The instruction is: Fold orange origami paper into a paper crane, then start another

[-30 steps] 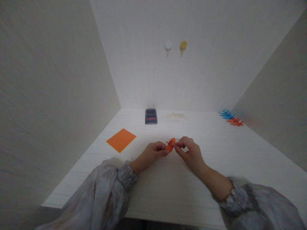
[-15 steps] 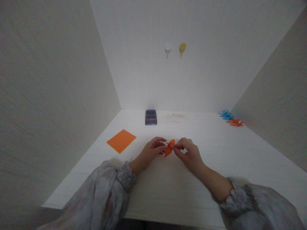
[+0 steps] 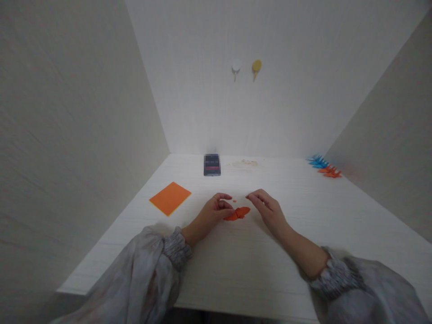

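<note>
An orange folded-paper figure point(image 3: 241, 213) is pinched at its left end between the thumb and fingers of my left hand point(image 3: 218, 210). It lies tilted low, close over the table, its pointed right end sticking out free. Apart from it, up and to the right, is my right hand point(image 3: 266, 207), its fingertips pressed together; whether anything tiny is between them cannot be seen. A small orange scrap of paper point(image 3: 234, 201) shows just beyond the figure, between my two hands.
Left of my hands lies a stack of orange square paper point(image 3: 170, 199). A dark phone-like device point(image 3: 212, 165), its screen blurred, is near the back wall. Blue folded figures point(image 3: 317, 162) and orange folded figures point(image 3: 330, 171) line the right edge. Two hooks hang on the wall, one yellow point(image 3: 257, 66).
My right hand has let go of the folded paper figure and moved slightly up and away. In my left hand, the figure has turned from steep to nearly level.
</note>
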`<state>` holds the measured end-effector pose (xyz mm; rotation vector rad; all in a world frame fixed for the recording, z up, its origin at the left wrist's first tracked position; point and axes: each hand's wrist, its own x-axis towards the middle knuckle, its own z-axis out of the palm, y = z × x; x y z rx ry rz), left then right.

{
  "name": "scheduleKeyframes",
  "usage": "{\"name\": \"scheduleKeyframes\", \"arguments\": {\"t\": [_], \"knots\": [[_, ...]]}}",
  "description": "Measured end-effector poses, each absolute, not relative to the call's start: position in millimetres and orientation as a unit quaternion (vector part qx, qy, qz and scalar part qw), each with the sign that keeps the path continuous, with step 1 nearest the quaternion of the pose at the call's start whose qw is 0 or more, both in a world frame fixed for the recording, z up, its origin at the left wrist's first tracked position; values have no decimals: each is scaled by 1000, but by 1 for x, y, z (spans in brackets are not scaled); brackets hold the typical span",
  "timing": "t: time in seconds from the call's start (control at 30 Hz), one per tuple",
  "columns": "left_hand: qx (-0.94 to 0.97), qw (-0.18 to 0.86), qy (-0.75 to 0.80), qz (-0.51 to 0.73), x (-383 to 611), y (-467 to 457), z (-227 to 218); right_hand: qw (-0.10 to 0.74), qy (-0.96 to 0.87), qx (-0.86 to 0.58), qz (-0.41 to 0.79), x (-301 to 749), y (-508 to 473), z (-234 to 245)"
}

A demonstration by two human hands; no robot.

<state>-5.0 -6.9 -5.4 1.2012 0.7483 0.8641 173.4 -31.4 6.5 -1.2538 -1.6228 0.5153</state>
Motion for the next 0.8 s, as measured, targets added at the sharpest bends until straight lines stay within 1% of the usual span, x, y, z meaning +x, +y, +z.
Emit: {"name": "scheduleKeyframes", "arguments": {"t": [0.1, 0.2, 0.33, 0.5, 0.8], "knots": [[525, 679, 335, 388, -5, -8, -4, 428, -679, -528, 277, 172, -28, 2], [524, 677, 344, 386, -5, -8, -2, 403, -685, -519, 315, 169, -29, 1], [525, 681, 340, 381, -6, -8, -3, 410, -656, -503, 385, 167, -31, 0], [516, 694, 324, 383, -6, -8, -5, 428, -569, -499, 494, 165, -32, -3], [516, 699, 301, 394, -6, -7, -10, 442, -490, -495, 565, 164, -31, -3]]}}
